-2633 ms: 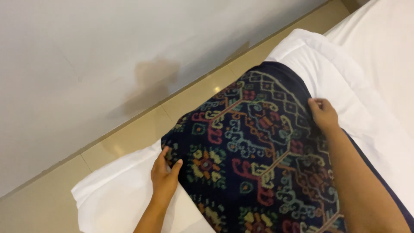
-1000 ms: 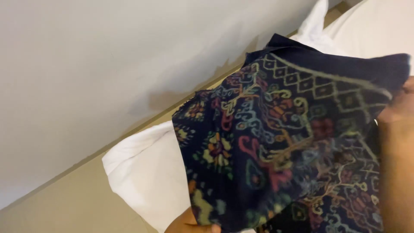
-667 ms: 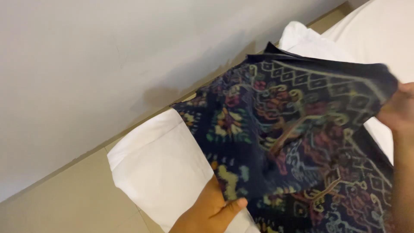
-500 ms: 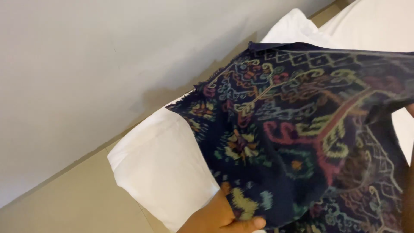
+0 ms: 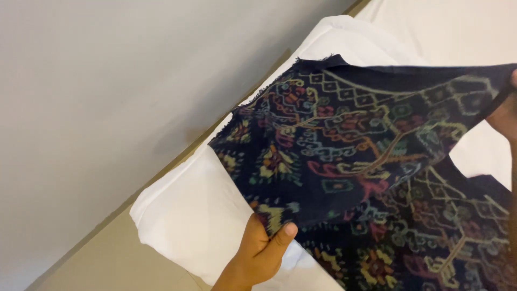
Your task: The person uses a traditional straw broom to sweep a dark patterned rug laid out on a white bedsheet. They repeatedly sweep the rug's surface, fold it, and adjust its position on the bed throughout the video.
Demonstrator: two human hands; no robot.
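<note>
Plain grey wall point(image 5: 107, 81) fills the frame from 9 o'clock to 12 o'clock, meeting a beige floor point(image 5: 107, 264) along a diagonal line that runs from 7 o'clock up toward 1 o'clock. White bedding: a white pillow point(image 5: 188, 221) lies at 6 to 7 o'clock beside the wall, and more white bed linen point(image 5: 458, 27) extends toward 1 o'clock. Dark patterned cloth point(image 5: 366, 156), navy with woven motifs in red, yellow, green and pale blue, is held up above the pillow and spreads from the centre to 3 and 5 o'clock; its frayed upper corner points to 12 o'clock, and its lower part hangs in folds at 4 to 5 o'clock. Left hand point(image 5: 261, 253), at 6 o'clock: the fingers are clenched on the lower edge of the cloth, thumb on the near face and pressed against the fabric, the other fingers hidden behind it. Right hand point(image 5: 506, 116), at 3 o'clock and cut by the frame edge: it meets the upper right edge of the cloth, which is pulled taut toward it, so the fingers appear to be grasping that edge, though they are mostly out of view.
</note>
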